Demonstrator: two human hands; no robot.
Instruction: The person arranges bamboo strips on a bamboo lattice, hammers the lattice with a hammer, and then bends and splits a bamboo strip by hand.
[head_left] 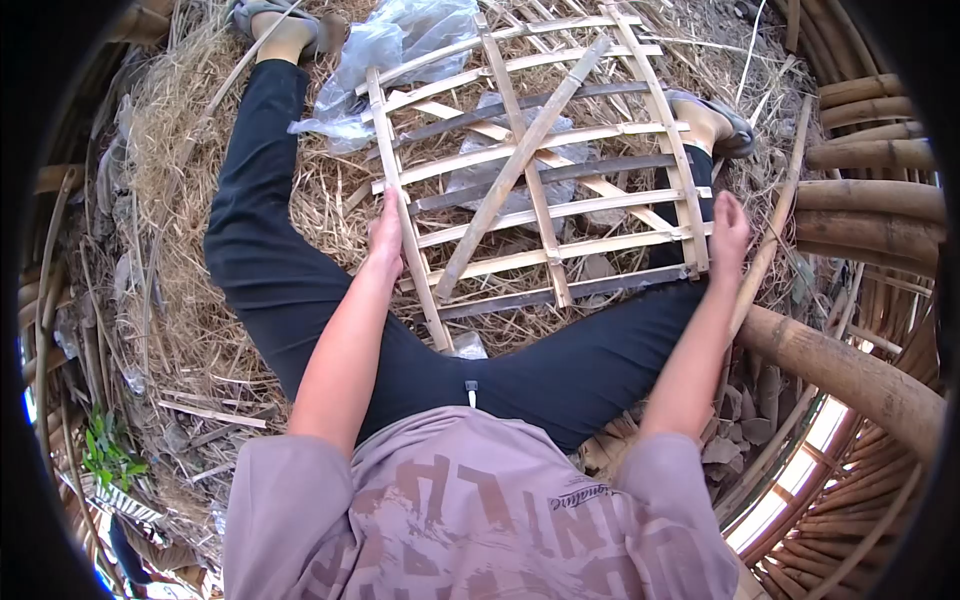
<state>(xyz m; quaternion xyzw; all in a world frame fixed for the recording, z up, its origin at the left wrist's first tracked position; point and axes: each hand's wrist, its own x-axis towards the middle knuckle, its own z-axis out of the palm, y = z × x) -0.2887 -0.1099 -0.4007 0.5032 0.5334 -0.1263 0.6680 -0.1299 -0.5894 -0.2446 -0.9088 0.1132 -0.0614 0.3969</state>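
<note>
A lattice of split bamboo strips (527, 150) lies tilted between my spread legs, with crosswise slats, three long strips and diagonal braces. My left hand (386, 237) is at its left side strip, closed around that edge; some of the fingers are hidden. Beside the right edge, my right hand (731, 235) is raised with its fingers up and slightly bent, holding nothing. Its palm side faces the slat ends and is close to them or touching; which of these I cannot tell. One end of the lattice reaches my lap.
Straw and shavings (170, 250) cover the ground. Clear plastic sheeting (385, 60) lies at the far side, partly under the lattice. A thick bamboo pole (850, 365) and stacked bamboo (870, 155) stand at the right. A green plant (108, 450) grows at the lower left.
</note>
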